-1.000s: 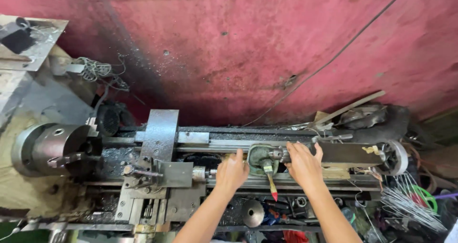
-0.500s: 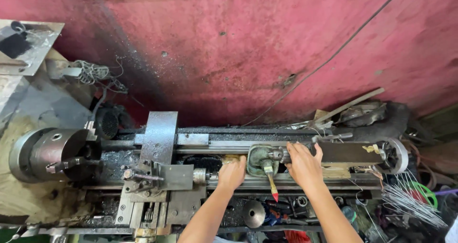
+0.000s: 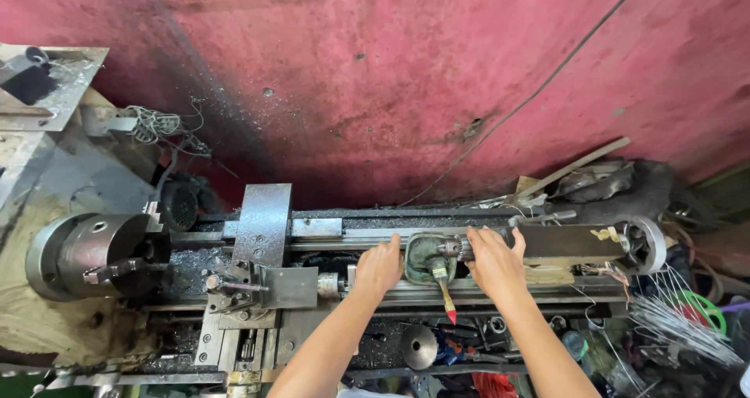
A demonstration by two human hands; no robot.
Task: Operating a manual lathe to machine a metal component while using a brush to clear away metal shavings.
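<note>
A metal lathe lies across the view, its chuck (image 3: 86, 255) at the left and its bed (image 3: 367, 234) running right. My left hand (image 3: 380, 264) rests on the bed just left of the green tailstock (image 3: 428, 257), fingers curled on the rail. My right hand (image 3: 494, 259) lies flat on the tailstock body just right of it, fingers spread. A small lever with a red tip (image 3: 445, 296) hangs from the tailstock between my hands. Neither hand holds a loose object.
The carriage and tool post (image 3: 262, 265) sit left of my hands. A handwheel (image 3: 644, 244) ends the tailstock at the right. Loose wires and scrap (image 3: 680, 320) pile at the right. A stained red wall (image 3: 391, 78) stands behind. Tools lie in the tray (image 3: 437, 347) below.
My left hand has slid slightly left along the bed and curled. My right hand stays on the tailstock. The view has shifted a little.
</note>
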